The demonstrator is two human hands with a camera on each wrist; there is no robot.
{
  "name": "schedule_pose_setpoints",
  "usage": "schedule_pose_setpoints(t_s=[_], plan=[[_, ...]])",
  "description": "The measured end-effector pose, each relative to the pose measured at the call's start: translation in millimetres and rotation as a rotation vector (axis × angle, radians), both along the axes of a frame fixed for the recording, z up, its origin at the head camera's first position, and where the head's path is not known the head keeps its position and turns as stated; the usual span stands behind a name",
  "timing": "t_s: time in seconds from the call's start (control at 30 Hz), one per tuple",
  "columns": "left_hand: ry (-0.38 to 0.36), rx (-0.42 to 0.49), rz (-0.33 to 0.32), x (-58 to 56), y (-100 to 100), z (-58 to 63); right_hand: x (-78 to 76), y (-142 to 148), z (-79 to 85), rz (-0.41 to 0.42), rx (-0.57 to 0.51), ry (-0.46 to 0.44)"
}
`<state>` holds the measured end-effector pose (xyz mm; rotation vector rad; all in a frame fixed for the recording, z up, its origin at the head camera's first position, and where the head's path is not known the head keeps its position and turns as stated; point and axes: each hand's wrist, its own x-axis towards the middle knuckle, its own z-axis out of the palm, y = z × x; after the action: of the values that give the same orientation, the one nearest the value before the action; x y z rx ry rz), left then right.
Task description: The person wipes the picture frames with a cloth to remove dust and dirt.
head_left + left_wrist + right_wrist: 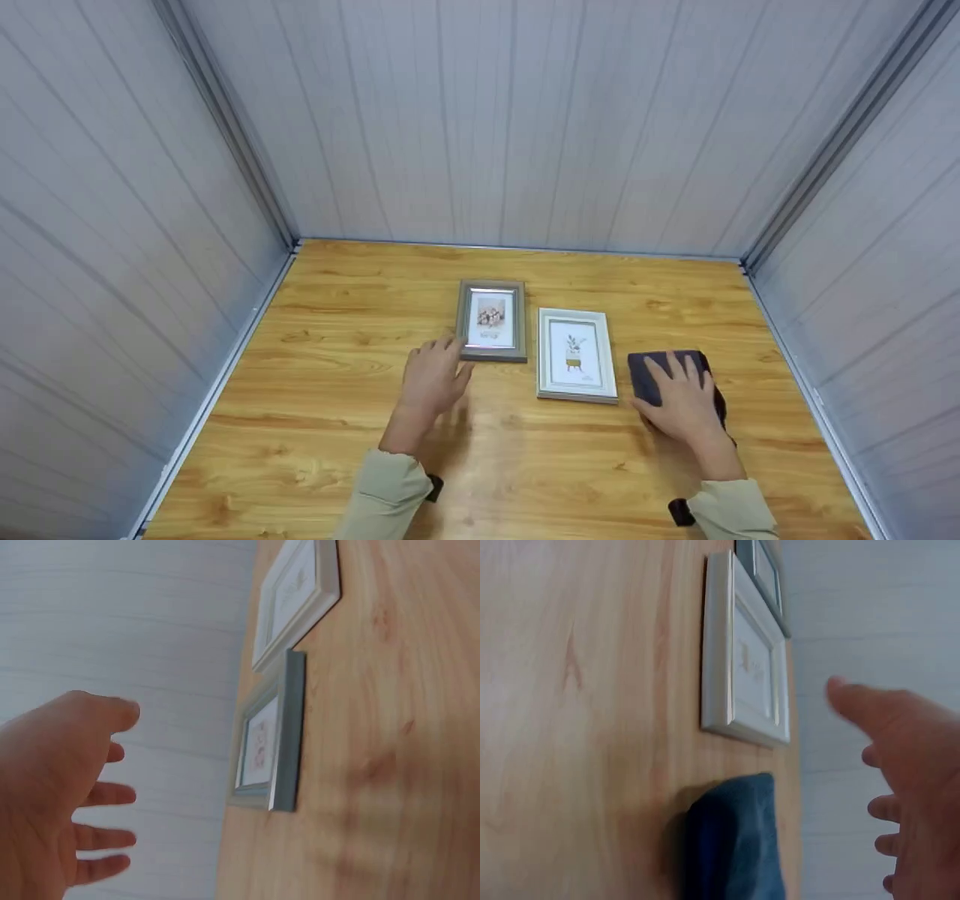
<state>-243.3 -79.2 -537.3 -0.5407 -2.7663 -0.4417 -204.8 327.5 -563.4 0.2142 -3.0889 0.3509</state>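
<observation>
My left hand (pixel 433 379) hovers over the table near the lower left corner of a grey-brown picture frame (pixel 519 322), its fingers loosely extended and holding nothing. To the right of that frame lies a white picture frame (pixel 546 354) with a plant print, face up. A folded dark blue cloth (pixel 642 373) lies farther right. Above the cloth, my right hand (pixel 684 405) has its fingers spread. In the right wrist view, a gap shows between that hand (pixel 922 765) and the cloth (pixel 742 840). The left wrist view has the grey-brown frame (pixel 292 735) beyond my left thumb.
The wood-grain table (pixel 315 420) is bounded by pale panel walls at the back (pixel 480 135), left (pixel 112 247) and right (pixel 877 285). Metal trim runs along the wall edges. A dark band or device sits at each wrist, below light green sleeves (pixel 386 487).
</observation>
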Motion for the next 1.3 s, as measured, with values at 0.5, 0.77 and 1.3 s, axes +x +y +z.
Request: schedule_pose_setpoints(t_s=[0.5, 0.77, 1.3], plan=[[-0.245, 0.325, -0.138, 14.5, 72, -76.1, -15.2, 21, -34.8, -0.002, -0.021, -0.175], [-0.257, 0.224, -0.136, 1.1, 112, -96.7, -21.1, 17, -52.2, -0.083, 0.070, -0.034], [-0.067, 0.177, -0.038, -12.0, 127, -102.6, -39.0, 0, -50.5, -0.088, -0.089, 0.182]])
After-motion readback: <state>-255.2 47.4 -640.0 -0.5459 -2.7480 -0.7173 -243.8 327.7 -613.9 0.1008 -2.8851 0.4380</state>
